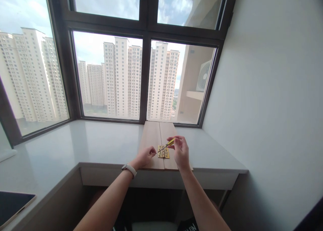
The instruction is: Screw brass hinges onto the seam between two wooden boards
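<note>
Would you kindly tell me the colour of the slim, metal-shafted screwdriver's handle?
The screwdriver handle is mainly yellow, seen best in the head view.

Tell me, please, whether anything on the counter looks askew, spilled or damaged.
Nothing stands out: the two wooden boards lie side by side, the gold-coloured hinge spans both, and the right hand holds the yellow screwdriver over it. No spill or damage shows, though the hinge is small in view.

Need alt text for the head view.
A person's right hand holds a yellow-handled screwdriver over a gold-coloured hinge spanning two wooden boards on a white counter; the left hand is near the hinge. Tall buildings stand beyond the window.
</note>
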Motion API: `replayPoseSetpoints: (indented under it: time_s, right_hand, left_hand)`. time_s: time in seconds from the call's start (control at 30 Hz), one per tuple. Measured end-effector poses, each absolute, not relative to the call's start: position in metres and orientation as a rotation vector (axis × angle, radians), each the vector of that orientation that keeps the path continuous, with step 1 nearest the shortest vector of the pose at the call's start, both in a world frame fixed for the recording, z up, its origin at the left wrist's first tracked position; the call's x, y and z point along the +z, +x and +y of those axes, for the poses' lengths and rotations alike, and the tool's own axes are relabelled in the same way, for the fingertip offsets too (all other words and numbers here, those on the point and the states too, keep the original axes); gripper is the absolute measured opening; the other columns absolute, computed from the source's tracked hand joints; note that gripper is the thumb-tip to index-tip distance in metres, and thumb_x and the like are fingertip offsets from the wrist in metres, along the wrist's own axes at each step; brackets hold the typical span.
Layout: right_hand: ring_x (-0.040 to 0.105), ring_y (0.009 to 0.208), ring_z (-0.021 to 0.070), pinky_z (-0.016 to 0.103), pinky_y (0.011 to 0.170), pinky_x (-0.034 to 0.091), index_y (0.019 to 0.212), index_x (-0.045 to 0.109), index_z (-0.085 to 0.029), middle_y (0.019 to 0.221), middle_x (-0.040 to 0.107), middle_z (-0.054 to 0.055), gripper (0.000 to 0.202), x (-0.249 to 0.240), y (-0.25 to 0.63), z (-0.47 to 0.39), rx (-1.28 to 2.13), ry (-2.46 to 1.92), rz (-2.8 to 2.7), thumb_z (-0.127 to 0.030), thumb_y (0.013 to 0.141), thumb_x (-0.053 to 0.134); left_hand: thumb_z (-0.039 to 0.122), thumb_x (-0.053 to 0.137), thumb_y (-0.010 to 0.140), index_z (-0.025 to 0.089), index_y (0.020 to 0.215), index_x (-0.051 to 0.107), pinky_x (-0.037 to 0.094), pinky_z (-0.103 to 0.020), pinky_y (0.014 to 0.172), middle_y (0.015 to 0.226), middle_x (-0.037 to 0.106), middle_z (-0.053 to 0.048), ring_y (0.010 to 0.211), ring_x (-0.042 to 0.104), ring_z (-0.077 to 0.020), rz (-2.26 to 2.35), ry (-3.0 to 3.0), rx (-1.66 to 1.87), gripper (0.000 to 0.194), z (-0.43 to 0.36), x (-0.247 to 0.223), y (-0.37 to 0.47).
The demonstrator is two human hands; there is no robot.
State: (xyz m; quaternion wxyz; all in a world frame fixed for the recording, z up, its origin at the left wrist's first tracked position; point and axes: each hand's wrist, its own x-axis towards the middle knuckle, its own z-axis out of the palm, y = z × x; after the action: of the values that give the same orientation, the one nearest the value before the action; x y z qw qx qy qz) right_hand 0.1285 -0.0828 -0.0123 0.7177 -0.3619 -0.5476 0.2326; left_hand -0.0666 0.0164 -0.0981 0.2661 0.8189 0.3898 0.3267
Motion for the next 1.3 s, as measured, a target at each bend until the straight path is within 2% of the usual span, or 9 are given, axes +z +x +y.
replayPoseSetpoints:
  time_s: [0.2,0.57,0.73,0.87,1.0,1.1,1.3]
  right_hand:
    - [0.074,0.099,0.0265,0.041,0.070,0.068,0.107,0.059,-0.025,0.105,0.074,0.010,0.037,-0.008,0.130,-0.086,0.524,-0.787,-1.219,-0.061,0.099,0.056]
    - [0.074,0.103,0.0274,0.042,0.071,0.068,0.108,0.059,-0.025,0.109,0.075,0.011,0.036,0.000,0.134,-0.091,0.520,-0.770,-1.206,-0.059,0.099,0.057]
    - [0.073,0.108,0.0284,0.043,0.076,0.067,0.107,0.062,-0.024,0.114,0.075,0.011,0.036,0.010,0.150,-0.090,0.667,-0.750,-1.271,-0.058,0.100,0.054]
    - [0.072,0.112,0.0298,0.042,0.075,0.066,0.108,0.066,-0.025,0.121,0.073,0.011,0.037,0.019,0.161,-0.085,0.738,-0.747,-1.311,-0.060,0.100,0.054]
    - [0.074,0.103,0.0281,0.038,0.069,0.066,0.108,0.065,-0.024,0.108,0.075,0.010,0.039,0.024,0.161,-0.079,0.699,-0.738,-1.287,-0.061,0.097,0.058]
    - [0.074,0.095,0.0261,0.035,0.063,0.065,0.108,0.063,-0.023,0.096,0.074,0.008,0.039,0.024,0.159,-0.075,0.608,-0.748,-1.240,-0.061,0.097,0.059]
    - [0.074,0.096,0.0268,0.036,0.063,0.067,0.106,0.064,-0.023,0.100,0.070,0.007,0.039,0.023,0.163,-0.071,0.598,-0.773,-1.306,-0.060,0.095,0.063]
  left_hand:
    - [0.044,0.056,0.096,0.018,0.100,0.065,0.047,-0.031,0.075,0.095,0.069,-0.005,0.083,0.058,-0.0184,0.924,2.125,0.984,0.028,0.015,-0.099,-0.060]
    - [0.047,0.058,0.097,0.019,0.099,0.063,0.048,-0.030,0.076,0.093,0.067,-0.003,0.081,0.057,-0.0173,0.863,2.067,1.005,0.029,0.006,-0.091,-0.050]
    - [0.048,0.060,0.096,0.019,0.101,0.063,0.048,-0.031,0.076,0.095,0.067,-0.004,0.083,0.059,-0.0173,0.840,2.030,1.002,0.030,0.008,-0.092,-0.050]
    - [0.046,0.061,0.096,0.018,0.100,0.064,0.048,-0.030,0.075,0.094,0.068,-0.004,0.082,0.058,-0.0167,0.810,2.042,1.010,0.028,0.003,-0.088,-0.046]
    - [0.044,0.058,0.098,0.018,0.105,0.067,0.048,-0.031,0.077,0.100,0.071,-0.006,0.085,0.061,-0.0184,0.805,2.092,1.018,0.028,-0.003,-0.078,-0.034]
    - [0.038,0.059,0.098,0.018,0.100,0.068,0.048,-0.032,0.081,0.099,0.072,-0.006,0.090,0.062,-0.0202,0.795,2.153,1.044,0.022,-0.005,-0.075,-0.024]
    - [0.026,0.060,0.094,0.019,0.093,0.068,0.048,-0.034,0.087,0.099,0.070,-0.008,0.098,0.061,-0.0226,0.835,2.255,1.103,0.011,-0.002,-0.079,-0.008]
